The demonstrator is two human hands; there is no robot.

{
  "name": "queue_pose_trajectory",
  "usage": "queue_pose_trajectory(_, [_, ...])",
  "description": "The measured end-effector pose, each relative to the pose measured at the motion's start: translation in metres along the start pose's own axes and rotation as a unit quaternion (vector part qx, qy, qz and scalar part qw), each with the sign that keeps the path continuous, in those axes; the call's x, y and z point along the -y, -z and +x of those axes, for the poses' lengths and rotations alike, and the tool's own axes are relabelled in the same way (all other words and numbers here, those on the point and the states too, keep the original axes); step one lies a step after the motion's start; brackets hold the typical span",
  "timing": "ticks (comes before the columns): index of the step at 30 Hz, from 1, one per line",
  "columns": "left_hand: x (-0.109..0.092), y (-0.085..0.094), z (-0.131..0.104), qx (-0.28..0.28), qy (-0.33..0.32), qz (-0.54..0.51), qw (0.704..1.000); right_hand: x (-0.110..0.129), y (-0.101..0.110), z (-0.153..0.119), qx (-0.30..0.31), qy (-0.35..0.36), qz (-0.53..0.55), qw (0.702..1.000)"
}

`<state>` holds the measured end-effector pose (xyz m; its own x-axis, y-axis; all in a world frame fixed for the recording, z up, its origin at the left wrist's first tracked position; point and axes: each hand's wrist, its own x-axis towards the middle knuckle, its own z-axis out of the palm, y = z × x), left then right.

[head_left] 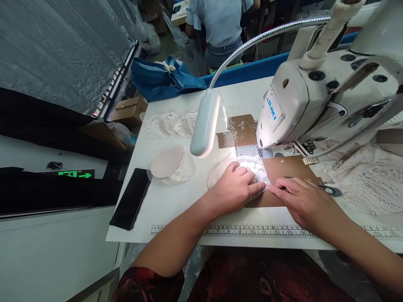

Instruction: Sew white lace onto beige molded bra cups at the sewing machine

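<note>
A white lace bra cup (256,165) lies by the needle area of the sewing machine (296,100), lit by the lamp. My left hand (236,186) rests on it with fingers curled, its thumb at the cup's right corner. My right hand (302,201) meets that corner, thumb and forefinger pressed together at the lace edge. From beneath my right hand sticks out a dark-handled tool (330,190), probably thread snips; whether the hand holds it I cannot tell. Brown board (283,165) covers the machine bed under the lace.
The lamp head (205,123) hangs over the table (176,209). On the left are a beige cup with lace (168,163), lace pieces (171,123) and a black phone (130,199). Piled lace (374,180) lies right. A person (218,25) sits beyond the blue bag (166,77).
</note>
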<state>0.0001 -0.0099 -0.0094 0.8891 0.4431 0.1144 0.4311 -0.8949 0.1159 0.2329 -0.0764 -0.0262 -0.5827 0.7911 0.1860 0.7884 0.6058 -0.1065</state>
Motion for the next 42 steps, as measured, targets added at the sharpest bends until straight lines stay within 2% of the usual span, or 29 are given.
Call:
queue_pose_trajectory(5, [-0.001,-0.001,0.000,-0.012,-0.004,0.003,1.000,-0.003,0.001,-0.002,-0.010,0.004,0.019,1.000])
queue_pose_trajectory(11, [-0.002,0.001,0.002,-0.012,-0.006,-0.003,1.000,-0.007,0.004,0.001,-0.068,0.002,0.063,0.996])
queue_pose_trajectory(15, [-0.001,0.000,0.003,-0.022,-0.020,-0.024,0.999,-0.007,0.000,0.007,-0.038,0.009,0.023,0.999])
queue_pose_trajectory(19, [0.000,-0.002,0.003,0.007,-0.008,-0.033,0.999,-0.006,-0.004,0.010,-0.015,0.008,-0.008,1.000])
queue_pose_trajectory(26, [0.000,-0.002,0.006,-0.009,0.026,-0.043,0.999,-0.003,-0.003,0.010,-0.020,-0.008,-0.015,1.000])
queue_pose_trajectory(35, [0.000,-0.002,0.009,-0.014,0.022,-0.040,0.999,-0.003,-0.005,0.012,-0.033,-0.008,0.019,0.999])
queue_pose_trajectory(42, [0.013,0.001,0.014,-0.004,0.012,-0.036,0.999,-0.010,-0.002,0.023,-0.026,-0.011,0.044,0.999])
